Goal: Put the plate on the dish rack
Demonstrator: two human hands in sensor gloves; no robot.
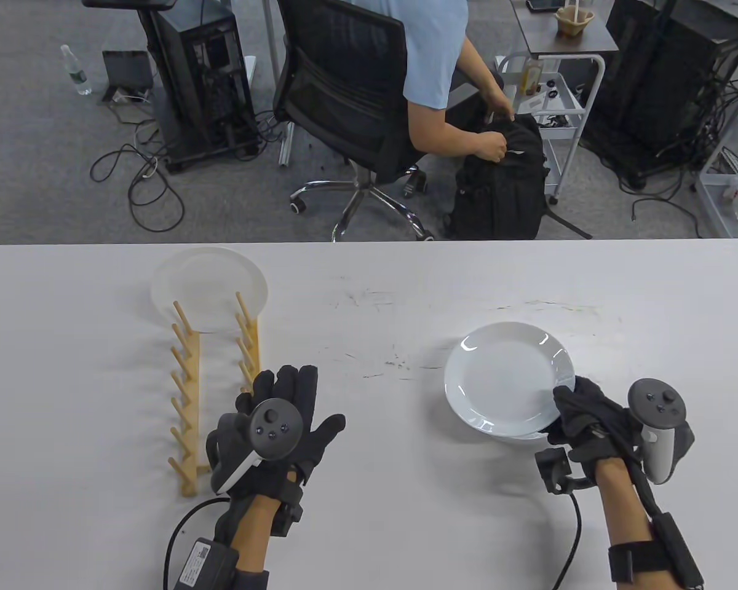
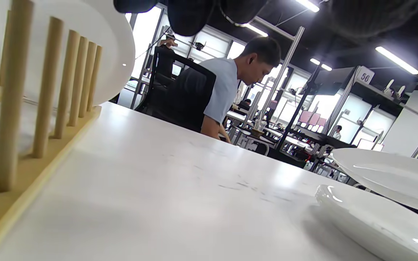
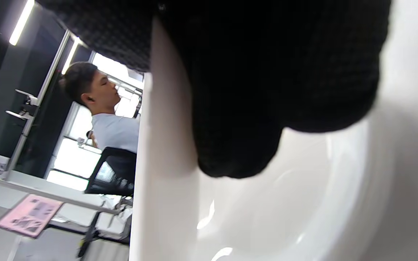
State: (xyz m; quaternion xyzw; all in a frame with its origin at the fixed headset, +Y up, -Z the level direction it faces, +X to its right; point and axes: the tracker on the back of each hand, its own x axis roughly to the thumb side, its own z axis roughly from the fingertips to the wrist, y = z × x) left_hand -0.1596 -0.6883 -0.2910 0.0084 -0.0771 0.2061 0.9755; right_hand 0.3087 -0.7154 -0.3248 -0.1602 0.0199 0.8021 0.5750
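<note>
**Top plate tilted up off the stack, rack waiting on my left**

While my right hand (image 1: 590, 418) pinches the near right rim of the round white ceramic plate (image 1: 508, 369), that plate sits tilted, its gripped edge raised off a second white plate (image 1: 516, 434) lying flat beneath it on the white table (image 1: 369, 295). In the right wrist view my gloved fingers (image 3: 267, 90) lie dark across the glossy inner surface of the plate (image 3: 303, 203), and its rim runs up the frame close to the lens. From the left wrist view the lifted plate (image 2: 390, 174) hangs just above the lower plate (image 2: 372, 221), the two apart on the side that faces that camera.

My left hand (image 1: 277, 424) rests flat on the table with its fingers spread and holds nothing. It lies just beside the near end of the pale wooden dish rack with upright pegs (image 1: 212, 387), close against its right rail. A translucent white plate (image 1: 209, 287) already stands at the rack's far end, behind the last pegs. The left wrist view shows the same pegs (image 2: 45, 87) in a row with that plate (image 2: 96, 47) rising behind them.

The plate I hold is well apart from the rack, on the table's right side.
</note>
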